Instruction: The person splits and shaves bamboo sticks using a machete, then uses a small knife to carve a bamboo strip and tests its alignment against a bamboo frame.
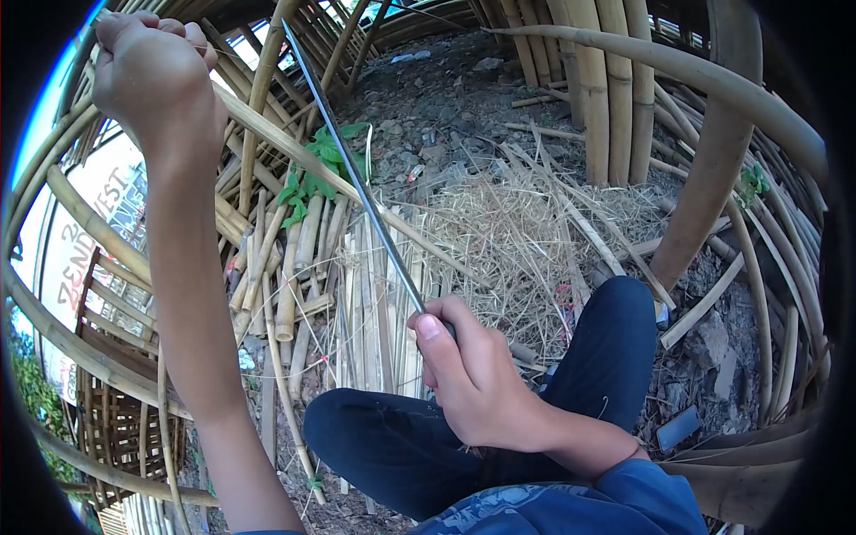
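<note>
My right hand (pixel 473 370) is closed round the handle of a long, thin knife (pixel 357 185), its blade pointing up and to the left. A bamboo strip (pixel 290 148) runs from the upper left down to the middle and passes behind the blade, which lies across it. At the upper left, my left hand (pixel 156 67) is closed in a fist round the strip's far end. Below the blade, pale split bamboo slats (pixel 366 312) lie on the ground in front of my bent legs.
Bamboo shavings (pixel 499 241) are heaped at the centre. Upright bamboo poles (pixel 615 98) and a thick slanted post (pixel 713 160) stand at the right. Cut bamboo pieces (pixel 287 294) and green leaves (pixel 312 169) lie left of centre. A printed banner (pixel 94 241) hangs at the left.
</note>
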`<state>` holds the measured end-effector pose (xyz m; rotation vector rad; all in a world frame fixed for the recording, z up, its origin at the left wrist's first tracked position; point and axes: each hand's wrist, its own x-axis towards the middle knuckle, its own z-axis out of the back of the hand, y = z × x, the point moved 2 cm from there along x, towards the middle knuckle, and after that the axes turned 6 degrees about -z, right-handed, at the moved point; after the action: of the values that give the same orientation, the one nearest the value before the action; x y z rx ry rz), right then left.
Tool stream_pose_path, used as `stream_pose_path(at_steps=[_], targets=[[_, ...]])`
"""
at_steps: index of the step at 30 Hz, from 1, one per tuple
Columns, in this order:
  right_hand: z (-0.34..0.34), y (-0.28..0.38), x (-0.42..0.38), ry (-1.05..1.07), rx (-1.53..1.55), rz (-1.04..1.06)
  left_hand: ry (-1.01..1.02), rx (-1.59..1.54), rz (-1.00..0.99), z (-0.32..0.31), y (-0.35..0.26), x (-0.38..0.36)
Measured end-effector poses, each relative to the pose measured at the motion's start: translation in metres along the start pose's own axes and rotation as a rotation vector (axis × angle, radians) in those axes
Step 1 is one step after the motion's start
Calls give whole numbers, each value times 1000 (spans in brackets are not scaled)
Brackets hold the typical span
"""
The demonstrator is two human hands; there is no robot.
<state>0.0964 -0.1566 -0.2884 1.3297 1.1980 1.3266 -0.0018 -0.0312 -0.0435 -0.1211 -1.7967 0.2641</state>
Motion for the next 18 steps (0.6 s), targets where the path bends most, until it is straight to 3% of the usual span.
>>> stream_pose_path(at_steps=[4, 6, 7, 9, 12, 18], targets=[[2, -2, 0, -61, -26, 118, 32, -8, -48, -11, 10, 8], [6, -32, 14, 0, -74, -202, 62, -25, -31, -25, 10, 1], [10, -33, 20, -41, -166, -103, 62, -32, -26, -27, 8, -3], [18, -22, 14, -38, -139, -138, 94, -102, -139, -32, 1, -9], [26, -11, 9, -22, -126, -148, -24, 12, -184, -51, -3, -12], [35, 1, 6, -50, -128, -87, -41, -7, -142, -69, -6, -16]])
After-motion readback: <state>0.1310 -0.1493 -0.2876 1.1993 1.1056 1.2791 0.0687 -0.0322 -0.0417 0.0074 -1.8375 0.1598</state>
